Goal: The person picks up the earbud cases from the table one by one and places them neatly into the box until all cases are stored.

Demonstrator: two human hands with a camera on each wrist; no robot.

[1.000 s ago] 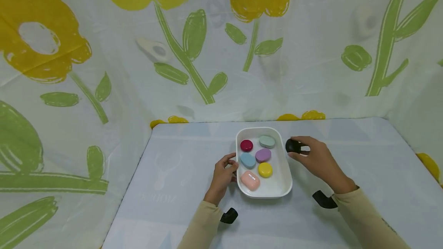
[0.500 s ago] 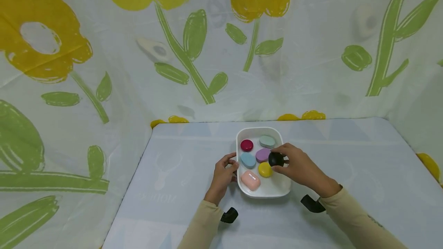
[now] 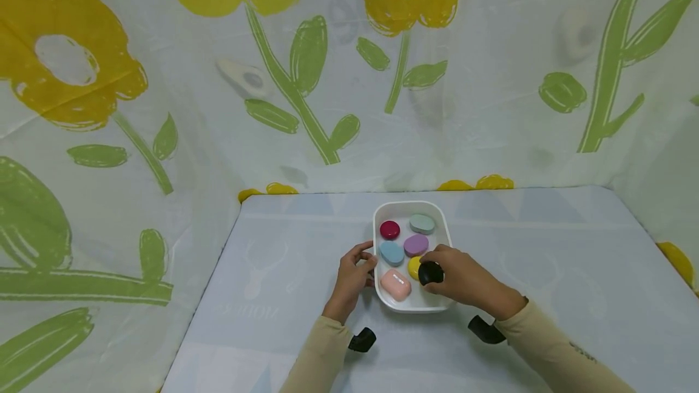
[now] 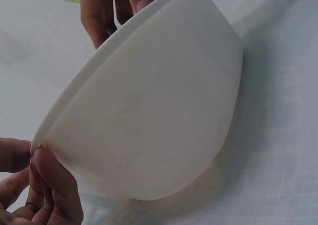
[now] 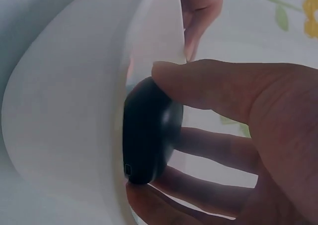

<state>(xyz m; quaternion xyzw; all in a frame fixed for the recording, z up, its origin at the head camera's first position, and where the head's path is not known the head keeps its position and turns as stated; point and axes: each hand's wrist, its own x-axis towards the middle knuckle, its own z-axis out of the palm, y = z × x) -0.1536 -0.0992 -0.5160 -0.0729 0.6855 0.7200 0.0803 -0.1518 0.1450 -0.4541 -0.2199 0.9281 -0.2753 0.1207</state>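
Observation:
In the head view my left hand pinches the left rim of a white rounded tub; its thumb and fingers show at the rim in the left wrist view. My right hand holds a smooth, rounded black piece over the tub's right half, near the front. Thumb and fingertips grip it, and a small rectangular mark shows at one end in the right wrist view. Inside lie a pink soap and rounded pieces: yellow, purple, blue, red and pale green. The black piece partly covers the yellow one.
The tub is on a table under a pale cloth. A flower-printed curtain rises behind the table and on both sides. Black wrist-worn devices stick out from the left sleeve and right sleeve.
My right hand has carried the black piece leftward from beside the tub to over its inside, then down toward the front. My left hand has kept its hold on the rim.

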